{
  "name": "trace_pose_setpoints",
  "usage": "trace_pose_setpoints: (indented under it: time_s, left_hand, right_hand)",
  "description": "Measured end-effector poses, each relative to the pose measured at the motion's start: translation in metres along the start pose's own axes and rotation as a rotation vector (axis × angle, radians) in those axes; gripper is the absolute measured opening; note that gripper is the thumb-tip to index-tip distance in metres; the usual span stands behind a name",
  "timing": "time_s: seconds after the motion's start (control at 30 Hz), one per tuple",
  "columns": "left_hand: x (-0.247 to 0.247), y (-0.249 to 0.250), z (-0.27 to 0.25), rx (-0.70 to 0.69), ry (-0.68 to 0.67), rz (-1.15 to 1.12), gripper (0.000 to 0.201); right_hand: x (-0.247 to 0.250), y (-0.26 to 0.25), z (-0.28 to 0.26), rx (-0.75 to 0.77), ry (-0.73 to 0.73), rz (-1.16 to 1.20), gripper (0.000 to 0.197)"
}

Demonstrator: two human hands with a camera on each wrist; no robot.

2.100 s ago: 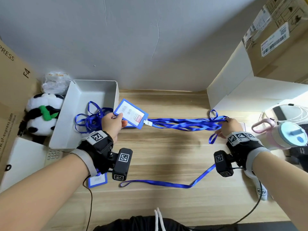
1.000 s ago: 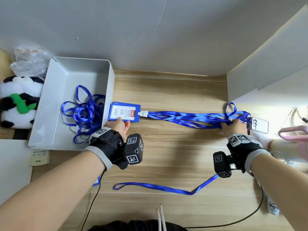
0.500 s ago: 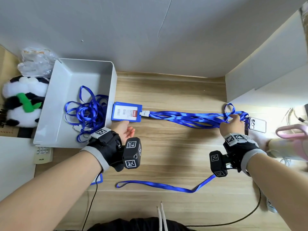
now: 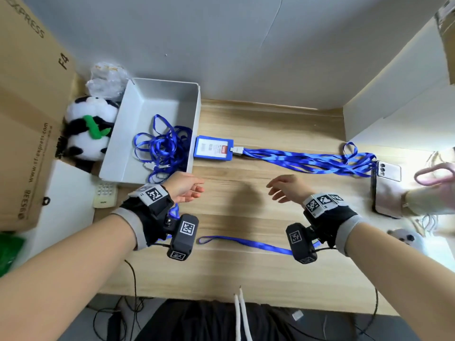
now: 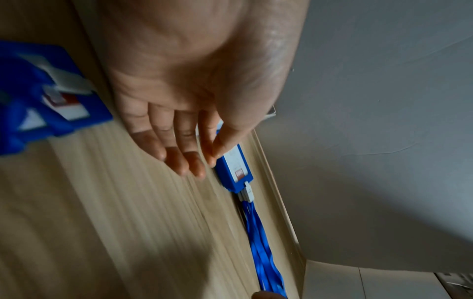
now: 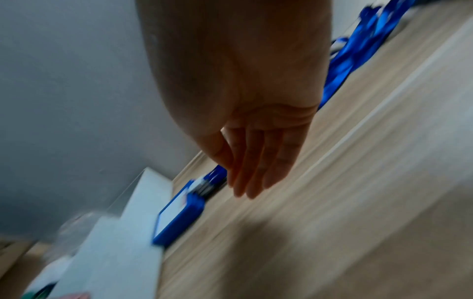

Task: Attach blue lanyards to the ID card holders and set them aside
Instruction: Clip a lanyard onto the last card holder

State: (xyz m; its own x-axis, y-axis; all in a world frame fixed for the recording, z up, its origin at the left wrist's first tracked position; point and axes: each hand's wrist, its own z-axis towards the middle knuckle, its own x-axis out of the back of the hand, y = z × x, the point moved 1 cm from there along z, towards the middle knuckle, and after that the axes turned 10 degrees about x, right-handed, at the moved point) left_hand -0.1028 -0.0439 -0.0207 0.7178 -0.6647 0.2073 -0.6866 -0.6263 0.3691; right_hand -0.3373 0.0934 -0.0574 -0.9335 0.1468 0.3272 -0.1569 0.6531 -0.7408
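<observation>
A blue ID card holder (image 4: 213,148) lies flat on the wooden desk beside the grey box, its white clip joined to a bundle of blue lanyards (image 4: 305,159) stretched out to the right. Both hands hover nearer to me over the desk, empty. My left hand (image 4: 187,188) has relaxed fingers (image 5: 179,159), and the holder (image 5: 234,172) lies just beyond them. My right hand (image 4: 283,189) is open too, its fingers (image 6: 253,172) straight, with the holder (image 6: 179,218) ahead of it. One loose lanyard (image 4: 243,243) lies near the front edge. A second card holder (image 5: 51,97) shows under my left wrist.
A grey box (image 4: 150,99) at the left holds several tangled blue lanyards (image 4: 162,148). A panda plush (image 4: 86,126), cardboard boxes (image 4: 27,94) and a remote (image 4: 104,194) sit further left. A phone (image 4: 385,188) and a pink cup handle (image 4: 433,174) are at the right.
Both hands let go of the holder and the lanyard bundle and drew back toward me. The holder and lanyards now lie still on the desk.
</observation>
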Motion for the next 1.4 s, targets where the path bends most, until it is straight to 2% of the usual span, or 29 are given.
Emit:
trace_pose_setpoints:
  time_s: [0.2,0.27,0.37,0.43,0.5,0.6,0.77,0.8,0.9,0.93,1.0,1.1,1.2,1.3,1.4]
  left_hand:
    - [0.031,-0.055,-0.007,-0.016,0.039,-0.004,0.007]
    - [0.044,-0.074,-0.003,0.001,0.134,-0.025,0.010]
    - [0.062,-0.097,0.009,0.005,0.311,-0.018,0.027]
    - [0.071,-0.109,0.017,0.019,0.358,-0.007,0.026]
    - [0.073,-0.117,0.022,0.051,0.340,0.003,0.025]
    - [0.069,-0.126,0.031,0.092,0.297,-0.052,0.034]
    - [0.064,-0.127,0.040,0.146,0.148,-0.174,0.013]
    - [0.063,-0.126,0.040,0.135,0.125,-0.177,0.008]
    - [0.059,-0.127,0.036,0.084,0.019,-0.202,0.035]
    - [0.058,-0.127,0.032,0.072,-0.010,-0.189,0.037]
    - [0.058,-0.127,0.025,0.052,-0.070,-0.124,0.035]
    - [0.055,-0.120,0.011,-0.001,-0.196,0.033,0.028]
    - [0.044,-0.102,-0.006,-0.064,-0.300,0.162,0.020]
    - [0.032,-0.079,-0.022,-0.132,-0.336,0.198,0.017]
    - [0.020,-0.054,-0.035,-0.205,-0.325,0.248,0.017]
  right_hand:
    - [-0.091,-0.014,-0.011,-0.020,-0.210,0.034,0.023]
    - [-0.120,-0.016,-0.014,-0.027,-0.244,0.037,0.018]
    - [-0.157,-0.016,-0.014,-0.048,-0.251,0.052,0.020]
    - [-0.178,-0.016,-0.012,-0.068,-0.233,0.073,0.024]
    - [-0.196,-0.018,-0.012,-0.083,-0.202,0.106,0.024]
    - [-0.218,-0.017,-0.012,-0.108,-0.175,0.123,0.015]
    - [-0.239,-0.020,-0.005,-0.077,-0.184,0.159,0.024]
    - [-0.240,-0.021,-0.005,-0.068,-0.188,0.155,0.026]
    - [-0.237,-0.020,-0.007,-0.080,-0.222,0.131,0.023]
    - [-0.232,-0.020,-0.009,-0.073,-0.220,0.117,0.022]
    - [-0.217,-0.023,-0.012,-0.010,-0.176,0.063,0.014]
    - [-0.188,-0.036,-0.025,0.128,-0.073,0.030,0.017]
    - [-0.160,-0.049,-0.041,0.232,-0.153,0.024,0.030]
    - [-0.134,-0.059,-0.053,0.315,-0.196,-0.163,0.031]
    - [-0.109,-0.068,-0.063,0.367,-0.100,-0.326,0.022]
